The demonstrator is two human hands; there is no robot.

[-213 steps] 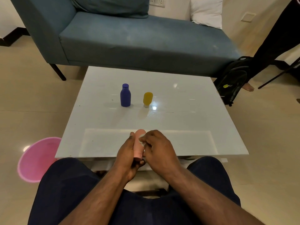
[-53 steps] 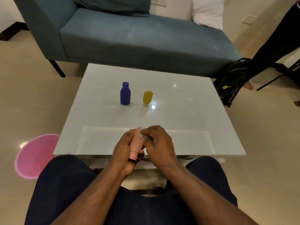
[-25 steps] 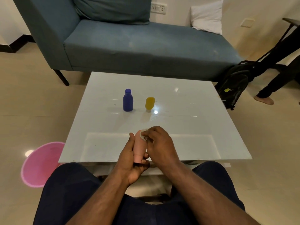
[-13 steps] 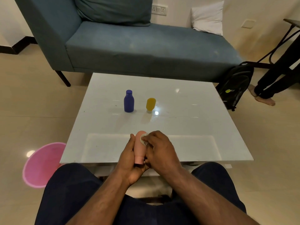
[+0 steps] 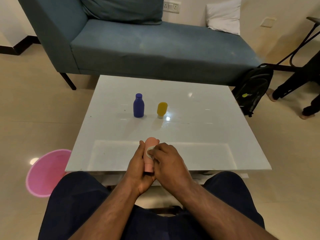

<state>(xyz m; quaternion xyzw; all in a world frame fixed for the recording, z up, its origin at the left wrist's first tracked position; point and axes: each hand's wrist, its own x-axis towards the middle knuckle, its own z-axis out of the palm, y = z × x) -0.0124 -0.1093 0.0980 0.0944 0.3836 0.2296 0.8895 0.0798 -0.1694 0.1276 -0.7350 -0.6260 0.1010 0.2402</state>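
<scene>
My left hand [image 5: 138,168] grips a small pink bottle [image 5: 150,144] above the near edge of the white table [image 5: 199,129], its cap end pointing toward me. My right hand [image 5: 170,166] pinches a small whitish sticker [image 5: 149,150] against the bottle's side. A blue bottle [image 5: 138,106] stands upright near the table's middle. A yellow bottle [image 5: 161,110] stands on its cap just to the right of the blue one.
A blue sofa [image 5: 155,44] runs behind the table, with a white pillow [image 5: 224,15] at its right end. A pink bin [image 5: 45,172] sits on the floor at the left. At the right are a black backpack [image 5: 253,88] and another person's legs [image 5: 297,90].
Both hands have stayed on the pink bottle, the right fingers working the whitish sticker on its side. The person at the right has shifted their feet. The camera has tilted slightly.
</scene>
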